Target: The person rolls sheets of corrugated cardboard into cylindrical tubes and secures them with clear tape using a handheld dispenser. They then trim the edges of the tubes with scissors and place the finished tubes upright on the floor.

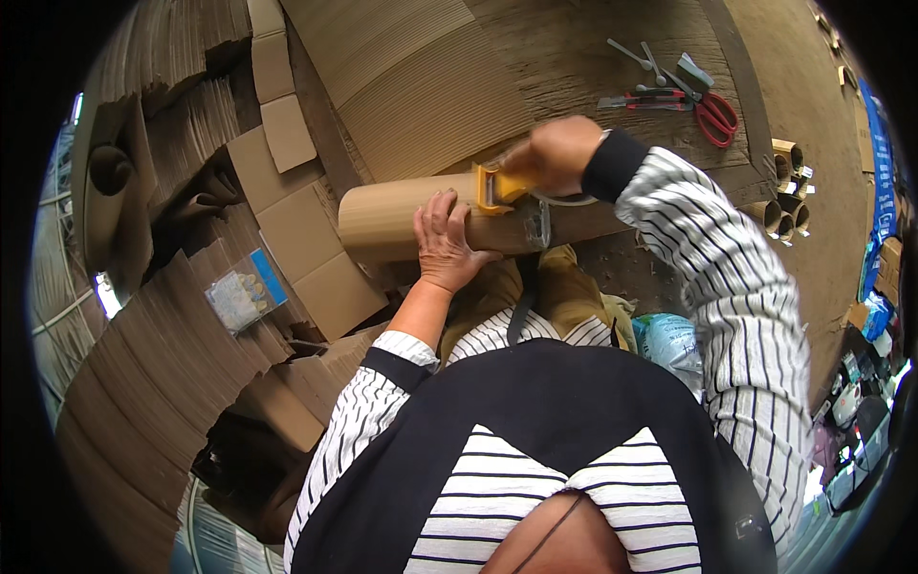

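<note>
Nearest the camera, a striped shirt [478, 497] is worn beneath a black garment [593, 402]. Pale printing is carried by a light-blue bag [666, 337] beside the lap and by a blue banner [878, 191] at the far right; both are too small or bent to be made out. A blue strip is borne by a clear packet [239, 297] laid on the stacked cardboard [153, 383] at left.

A smooth, plain tan cardboard roll [382, 212] is laid crosswise along the near edge of the wooden tabletop [574, 48], its rounded side turned up. It is pressed by the left hand [449, 247], whose grip is apart, fingers spread. A yellow tape dispenser [488, 188] is clamped in the grip of the right hand [566, 153], blurred, and held against the roll. Red-handled scissors [715, 120] are left beyond.
</note>
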Tool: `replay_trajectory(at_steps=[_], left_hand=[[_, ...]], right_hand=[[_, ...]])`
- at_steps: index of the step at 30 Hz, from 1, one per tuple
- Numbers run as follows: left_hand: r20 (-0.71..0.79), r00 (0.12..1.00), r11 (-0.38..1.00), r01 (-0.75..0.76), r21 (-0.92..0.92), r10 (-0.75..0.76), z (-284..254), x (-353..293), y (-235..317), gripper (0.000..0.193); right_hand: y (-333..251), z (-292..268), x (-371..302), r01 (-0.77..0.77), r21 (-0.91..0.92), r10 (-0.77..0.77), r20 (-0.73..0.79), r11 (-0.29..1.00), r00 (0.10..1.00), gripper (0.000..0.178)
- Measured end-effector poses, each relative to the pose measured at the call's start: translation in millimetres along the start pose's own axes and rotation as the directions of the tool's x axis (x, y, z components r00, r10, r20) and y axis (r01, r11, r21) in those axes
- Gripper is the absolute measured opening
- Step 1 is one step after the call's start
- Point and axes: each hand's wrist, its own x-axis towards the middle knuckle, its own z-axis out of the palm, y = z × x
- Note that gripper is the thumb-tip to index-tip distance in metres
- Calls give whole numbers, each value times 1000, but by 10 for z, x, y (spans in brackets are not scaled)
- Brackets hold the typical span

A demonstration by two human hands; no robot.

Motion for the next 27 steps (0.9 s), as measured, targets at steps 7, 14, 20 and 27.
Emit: replay_trajectory(at_steps=[7,14,20,27], left_hand=[[59,997,997,46,61,-49,-51,21,77,114],[491,863,985,-163,54,116,-256,947,348,114],[494,856,968,-230,97,154,-224,1437,682,107],[562,827,992,-81,99,11,-50,1746,535,102]], right_hand=[[556,369,-609,-148,-9,148,-51,989,988,43],[983,1034,-621,-129,514,274,-218,848,937,60],[1187,1756,-274,157,935,437,-292,318,851,64],[411,2574,-974,311,924,549,-143,-224,823,68]])
